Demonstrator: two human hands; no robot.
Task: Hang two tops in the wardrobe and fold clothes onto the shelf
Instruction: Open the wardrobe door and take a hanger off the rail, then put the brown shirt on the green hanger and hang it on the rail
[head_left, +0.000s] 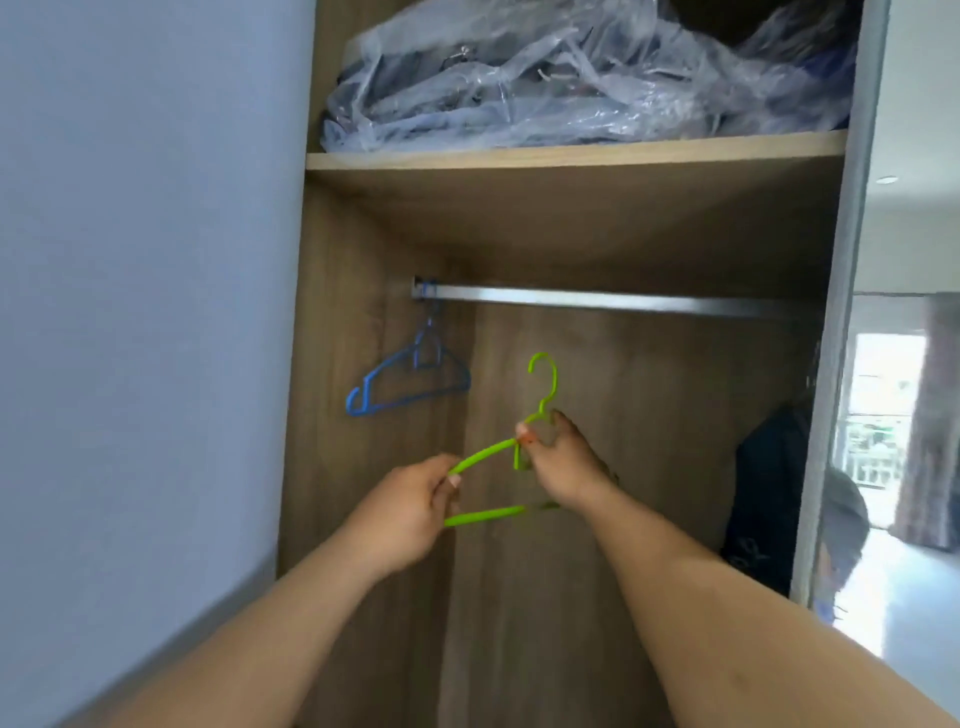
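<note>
Inside the open wooden wardrobe I hold a green plastic hanger (485, 451) below the metal rail (613, 300), its hook pointing up and free of the rail. My left hand (410, 506) grips the hanger's left end. My right hand (558, 465) pinches it near the neck, just under the hook. Blue hangers (410, 382) hang at the rail's far left end. No top is on the green hanger.
The shelf (571, 150) above the rail carries clothes wrapped in a clear plastic bag (582, 78). A dark garment (769, 499) hangs at the wardrobe's right side. A pale wall (145, 312) lies left; the wardrobe's grey edge (847, 312) and a bright room lie right.
</note>
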